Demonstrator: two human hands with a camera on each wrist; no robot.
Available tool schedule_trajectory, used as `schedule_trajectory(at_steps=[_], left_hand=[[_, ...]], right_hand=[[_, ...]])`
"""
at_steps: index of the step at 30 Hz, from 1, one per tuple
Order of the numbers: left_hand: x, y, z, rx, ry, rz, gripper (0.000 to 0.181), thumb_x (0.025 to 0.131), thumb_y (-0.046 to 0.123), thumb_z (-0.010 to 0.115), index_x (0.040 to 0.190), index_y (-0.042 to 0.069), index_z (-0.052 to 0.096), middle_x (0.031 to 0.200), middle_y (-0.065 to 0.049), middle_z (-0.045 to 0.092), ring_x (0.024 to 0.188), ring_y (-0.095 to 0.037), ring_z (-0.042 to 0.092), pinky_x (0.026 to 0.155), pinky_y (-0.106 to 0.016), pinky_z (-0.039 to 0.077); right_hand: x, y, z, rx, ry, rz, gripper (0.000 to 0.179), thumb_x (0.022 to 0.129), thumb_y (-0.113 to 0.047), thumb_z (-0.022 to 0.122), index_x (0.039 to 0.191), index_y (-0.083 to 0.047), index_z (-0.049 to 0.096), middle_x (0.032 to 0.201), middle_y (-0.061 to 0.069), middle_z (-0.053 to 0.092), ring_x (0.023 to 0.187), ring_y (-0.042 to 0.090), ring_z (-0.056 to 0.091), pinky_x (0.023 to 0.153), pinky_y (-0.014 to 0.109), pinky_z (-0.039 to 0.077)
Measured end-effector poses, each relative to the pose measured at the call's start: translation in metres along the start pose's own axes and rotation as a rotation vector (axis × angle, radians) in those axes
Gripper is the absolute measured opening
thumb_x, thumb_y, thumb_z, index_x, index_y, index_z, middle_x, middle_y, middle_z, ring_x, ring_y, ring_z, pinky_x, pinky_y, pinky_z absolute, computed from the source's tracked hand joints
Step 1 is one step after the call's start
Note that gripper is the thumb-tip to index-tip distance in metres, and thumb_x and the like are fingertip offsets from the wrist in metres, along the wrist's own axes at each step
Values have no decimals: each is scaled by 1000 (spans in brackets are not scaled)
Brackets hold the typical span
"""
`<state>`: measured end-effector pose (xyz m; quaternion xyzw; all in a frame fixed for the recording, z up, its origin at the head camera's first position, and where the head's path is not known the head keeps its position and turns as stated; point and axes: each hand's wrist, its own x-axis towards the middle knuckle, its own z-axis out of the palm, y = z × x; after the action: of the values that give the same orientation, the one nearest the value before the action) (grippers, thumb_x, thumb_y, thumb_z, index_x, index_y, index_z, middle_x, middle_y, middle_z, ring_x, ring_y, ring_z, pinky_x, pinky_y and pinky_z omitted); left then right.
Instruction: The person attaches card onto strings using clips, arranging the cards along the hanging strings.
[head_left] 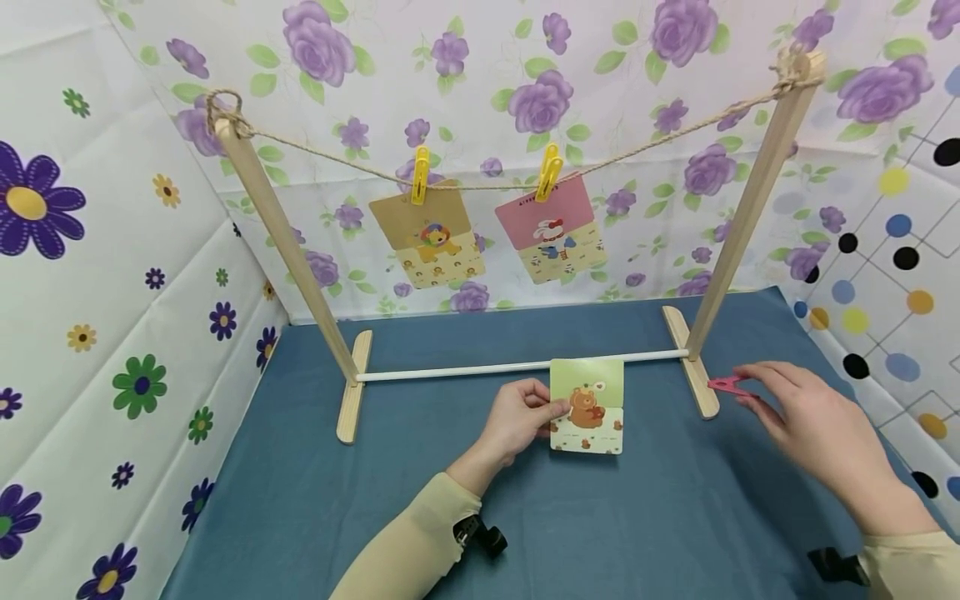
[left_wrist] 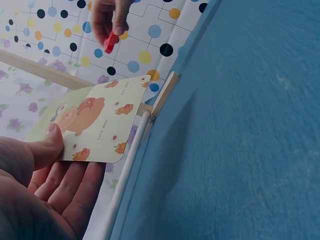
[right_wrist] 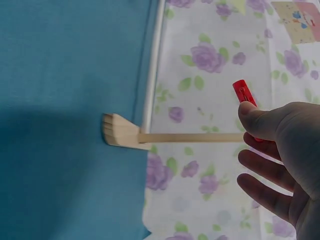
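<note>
Between thumb and fingers my left hand (head_left: 517, 421) pinches the left edge of a green and cream card (head_left: 587, 408) with a bear on it, held up in front of the white rod. The left wrist view shows the thumb on the face of this card (left_wrist: 95, 117) and the fingers behind it. At the right my right hand (head_left: 817, 425) pinches a red-pink clothespin (head_left: 727, 384) near the stand's right foot. In the right wrist view the clothespin (right_wrist: 242, 90) sticks out past the thumb, with the other fingers apart from it.
A rope (head_left: 645, 146) sags between two wooden posts. Yellow clothespins (head_left: 421, 175) hold a brown lion card (head_left: 431, 242) and a pink rabbit card (head_left: 553, 233) on it. A white rod (head_left: 465, 369) joins the wooden feet (head_left: 690, 367) on the blue cloth (head_left: 300, 517).
</note>
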<state>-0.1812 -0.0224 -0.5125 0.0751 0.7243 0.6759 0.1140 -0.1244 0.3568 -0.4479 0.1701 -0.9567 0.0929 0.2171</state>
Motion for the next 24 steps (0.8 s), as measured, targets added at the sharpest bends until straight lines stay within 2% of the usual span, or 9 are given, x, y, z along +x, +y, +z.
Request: schedule_trajectory(at_steps=[4, 9, 10, 13, 16, 17, 24], left_hand=[[1, 2, 2, -5, 4, 9, 19, 96, 14, 84, 90, 3, 69, 85, -9, 79, 71, -15, 72, 72, -57, 63], [2, 4, 4, -26, 0, 11, 17, 97, 13, 83, 92, 2, 69, 88, -10, 79, 77, -17, 74, 74, -57, 63], [2, 5, 4, -31, -2, 10, 17, 97, 12, 82, 93, 2, 69, 89, -10, 79, 78, -17, 74, 75, -58, 63], [2, 6, 4, -39, -9, 8, 16, 97, 12, 82, 94, 2, 70, 90, -11, 79, 80, -19, 75, 77, -61, 61], [2, 7, 5, -41, -8, 16, 16, 98, 12, 81, 95, 2, 70, 90, -10, 79, 81, -20, 75, 77, -61, 61], [2, 8, 5, -40, -6, 20, 16, 98, 13, 81, 95, 3, 69, 90, -10, 79, 81, -20, 75, 77, -61, 61], [4, 20, 9, -28, 6, 61, 15, 98, 12, 81, 95, 2, 70, 89, -11, 79, 81, -20, 75, 76, -60, 62]], right_hand=[[9, 0, -9, -8, 23, -9, 58, 80, -7, 93, 132, -2, 69, 122, 22, 70, 101, 43, 69, 72, 62, 57], [16, 1, -17, -13, 59, -42, 54, 77, -4, 94, 126, -2, 71, 119, 20, 70, 98, 41, 69, 73, 60, 56], [16, 1, -19, -17, 64, -46, 51, 81, -6, 93, 126, -2, 71, 119, 20, 70, 97, 41, 69, 72, 60, 56], [18, 0, -23, -20, 80, -49, 49, 82, -4, 92, 126, -3, 71, 120, 20, 69, 98, 42, 68, 73, 61, 56], [22, 0, -29, -21, 100, -53, 53, 80, -3, 93, 128, -3, 71, 120, 21, 69, 99, 43, 68, 74, 61, 56], [23, -1, -31, -23, 105, -51, 58, 76, -1, 94, 129, -2, 70, 120, 21, 69, 98, 43, 68, 74, 62, 56], [35, -1, -48, -57, 134, -60, 59, 75, -1, 95, 129, -2, 70, 116, 21, 69, 82, 40, 69, 61, 60, 56]])
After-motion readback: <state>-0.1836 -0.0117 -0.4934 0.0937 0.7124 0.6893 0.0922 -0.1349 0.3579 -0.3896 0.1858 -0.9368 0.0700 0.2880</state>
